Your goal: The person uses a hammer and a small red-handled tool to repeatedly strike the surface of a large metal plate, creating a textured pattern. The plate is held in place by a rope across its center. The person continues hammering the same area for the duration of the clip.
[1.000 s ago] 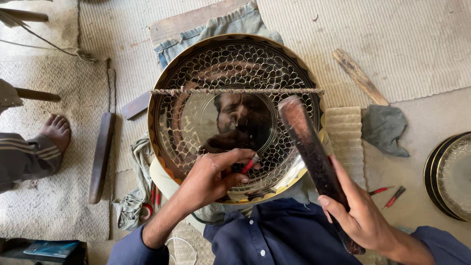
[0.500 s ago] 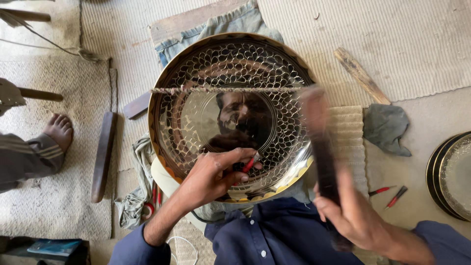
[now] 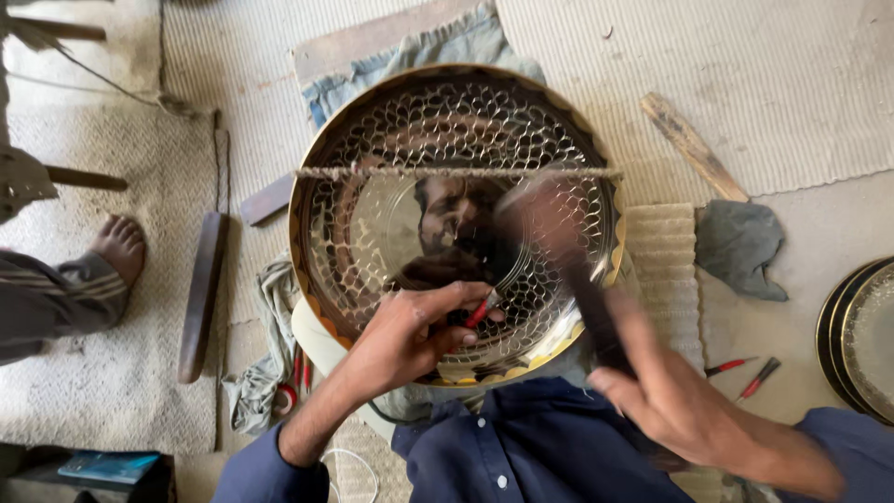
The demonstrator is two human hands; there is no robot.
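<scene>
Head view looks straight down on a round brass tray, its rim scalloped and gold, its broad border hammered into a honeycomb of small dimples, its smooth centre mirror-bright. A length of cord stretches across the tray's upper part. At the tray's lower edge the left hand has its grip pinched on a small red-tipped tool touching the metal. Right of the tray's centre, the right hand has its grip wrapped around a dark wooden mallet, blurred over the dimples. Beneath the tray lie woven floor mats; right of it a grey rag and stacked plates; left, a bare foot.
</scene>
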